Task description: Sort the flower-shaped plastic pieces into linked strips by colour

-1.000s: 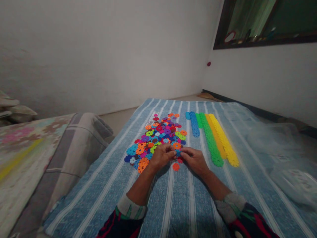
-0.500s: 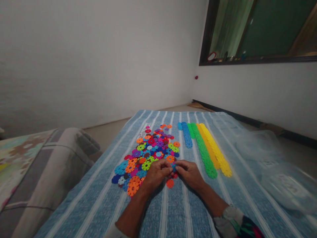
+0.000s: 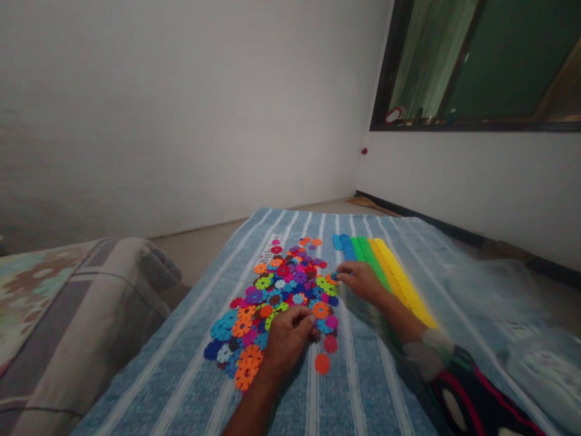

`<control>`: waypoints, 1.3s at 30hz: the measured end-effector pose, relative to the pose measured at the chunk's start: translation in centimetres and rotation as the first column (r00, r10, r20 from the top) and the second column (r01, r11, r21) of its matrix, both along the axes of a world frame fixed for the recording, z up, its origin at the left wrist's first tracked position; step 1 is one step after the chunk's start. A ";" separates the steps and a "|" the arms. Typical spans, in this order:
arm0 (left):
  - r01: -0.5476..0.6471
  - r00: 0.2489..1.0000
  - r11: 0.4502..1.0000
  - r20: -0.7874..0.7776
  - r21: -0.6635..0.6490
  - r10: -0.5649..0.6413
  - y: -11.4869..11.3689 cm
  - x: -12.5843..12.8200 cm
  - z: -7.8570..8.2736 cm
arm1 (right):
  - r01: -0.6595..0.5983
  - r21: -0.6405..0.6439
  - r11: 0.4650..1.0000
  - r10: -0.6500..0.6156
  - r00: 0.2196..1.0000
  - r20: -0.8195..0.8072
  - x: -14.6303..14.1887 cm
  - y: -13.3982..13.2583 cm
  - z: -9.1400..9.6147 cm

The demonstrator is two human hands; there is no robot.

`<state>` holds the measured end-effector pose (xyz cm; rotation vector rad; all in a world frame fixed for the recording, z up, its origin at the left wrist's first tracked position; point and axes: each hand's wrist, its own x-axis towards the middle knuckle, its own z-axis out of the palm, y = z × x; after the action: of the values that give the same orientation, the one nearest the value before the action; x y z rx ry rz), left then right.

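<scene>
Head view: a heap of mixed flower-shaped discs (image 3: 273, 298) covers the left of a striped blue cloth (image 3: 149, 387), seemingly the large share yet to be sorted. Over its near right side hangs the left hand (image 3: 289, 336), thumb and forefinger drawn close together; whether they grip anything cannot be told. A lone orange disc (image 3: 322, 364) lies just beside the heap. Farther right, a blue disc (image 3: 334, 275) is pinched in the fingertips of the right hand (image 3: 361, 280), at the heap's right edge. Beyond stand the rows that appear done, laid by color: blue row (image 3: 347, 245), green row (image 3: 369, 259), orange row (image 3: 380, 258) and yellow row (image 3: 402, 281), some partly hidden by the right hand and arm. Half a second earlier, both hands met at the blue disc; now they are apart, the right one farther up the cloth.
</scene>
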<state>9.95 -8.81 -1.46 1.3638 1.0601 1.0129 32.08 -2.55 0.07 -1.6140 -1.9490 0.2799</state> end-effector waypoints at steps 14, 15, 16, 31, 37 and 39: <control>0.006 0.980 1.000 -0.199 -0.001 -0.006 -0.5 -0.7 0.3 | 0.325 -0.046 0.945 -0.277 0.864 0.421 3.6 14.0 -1.5; 0.008 0.978 1.000 -0.206 0.002 -0.007 -0.5 -0.7 0.4 | 0.330 -0.053 0.942 -0.276 0.857 0.436 3.6 14.2 -1.6; 0.010 0.977 1.000 -0.214 0.008 -0.008 -0.5 -0.7 0.5 | 0.335 -0.058 0.940 -0.275 0.850 0.449 3.6 14.4 -1.6; 0.032 0.963 0.995 -0.268 0.098 -0.004 -0.2 -1.4 1.0 | 0.385 -0.005 0.923 -0.348 0.838 0.421 3.6 10.6 -0.5; -0.115 0.924 0.968 -0.334 0.224 0.187 1.2 -3.3 1.3 | 0.284 0.011 0.959 -0.270 0.897 0.350 0.0 4.1 -0.9; -0.141 0.919 0.967 -0.335 0.214 0.208 1.8 -4.1 1.2 | 0.190 0.008 0.982 -0.183 0.931 0.317 -1.6 0.8 -1.9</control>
<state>5.80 -7.05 -0.22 1.6711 1.4050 1.0389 30.51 -1.74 -1.87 -1.9419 -2.0044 -0.0380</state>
